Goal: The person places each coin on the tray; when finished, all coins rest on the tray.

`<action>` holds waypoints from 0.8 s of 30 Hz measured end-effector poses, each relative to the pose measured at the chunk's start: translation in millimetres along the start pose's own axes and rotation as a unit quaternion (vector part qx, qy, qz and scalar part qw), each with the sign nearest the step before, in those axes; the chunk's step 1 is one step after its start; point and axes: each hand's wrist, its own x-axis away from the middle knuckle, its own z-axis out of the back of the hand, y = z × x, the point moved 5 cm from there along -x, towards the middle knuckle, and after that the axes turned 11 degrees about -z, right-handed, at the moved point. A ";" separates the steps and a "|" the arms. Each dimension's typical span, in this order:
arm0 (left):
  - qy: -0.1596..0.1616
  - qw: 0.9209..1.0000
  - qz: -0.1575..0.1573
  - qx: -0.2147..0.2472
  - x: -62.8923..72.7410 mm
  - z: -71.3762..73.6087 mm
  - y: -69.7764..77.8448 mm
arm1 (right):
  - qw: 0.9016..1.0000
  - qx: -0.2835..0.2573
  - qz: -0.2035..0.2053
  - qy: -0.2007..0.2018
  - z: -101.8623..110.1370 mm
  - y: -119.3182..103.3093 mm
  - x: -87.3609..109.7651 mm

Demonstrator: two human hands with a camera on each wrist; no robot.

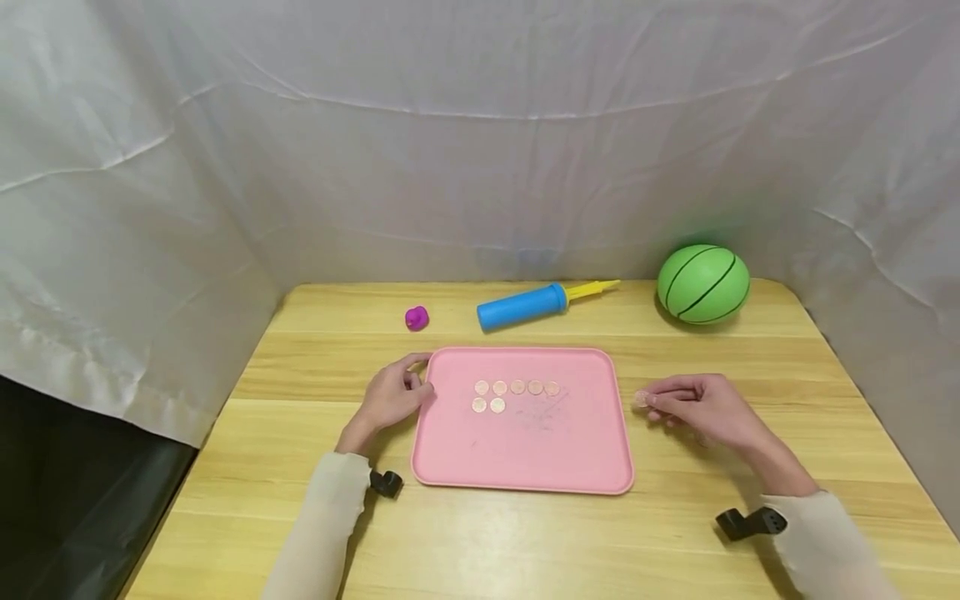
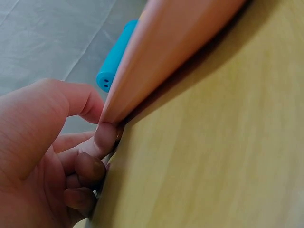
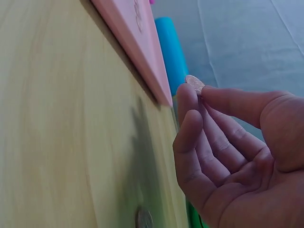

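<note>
A pink tray [image 1: 525, 462] lies on the wooden table, and copper-coloured coins [image 1: 517, 387] are set out on it: several in a back row, two in a front row. My left hand [image 1: 393, 392] grips the tray's left edge, the thumb on the rim and a fingertip low at its outer side [image 2: 107, 137]. Beyond the tray's right edge, my right hand [image 1: 697, 408] pinches one coin [image 3: 194, 84] between thumb and fingertips, held above the table. Another coin [image 3: 144, 218] lies on the table below that hand, mostly hidden by it in the head view.
Behind the tray lies a blue hand pump [image 1: 522, 307] with a yellow nozzle. A small purple toy [image 1: 417, 317] sits to its left, and a green ball [image 1: 703, 284] stands at the back right. Pale cloth [image 1: 480, 183] hangs behind the wooden table [image 1: 525, 542].
</note>
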 end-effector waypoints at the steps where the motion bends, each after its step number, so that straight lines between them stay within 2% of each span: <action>1: 0.000 1.000 0.000 0.001 0.1 -0.2 0.1 | 1.000 -0.006 0.005 -0.006 -3.0 -1.6 -1.4; 5: 0.000 1.000 0.003 -0.001 -0.3 -0.9 -0.9 | 0.999 -0.021 0.024 -0.026 -16.9 -9.4 -7.0; 10: 0.003 1.000 0.001 -0.002 -1.5 -0.2 0.0 | 0.999 -0.010 0.029 -0.031 -35.0 -23.7 -12.7; 15: 0.006 1.000 -0.002 -0.004 -1.9 1.2 0.1 | 0.997 -0.032 0.041 -0.055 -55.9 -38.2 -20.9; 24: 0.002 1.000 -0.009 -0.007 -2.7 0.9 -0.4 | 0.995 -0.061 0.038 -0.071 -87.9 -51.5 -34.0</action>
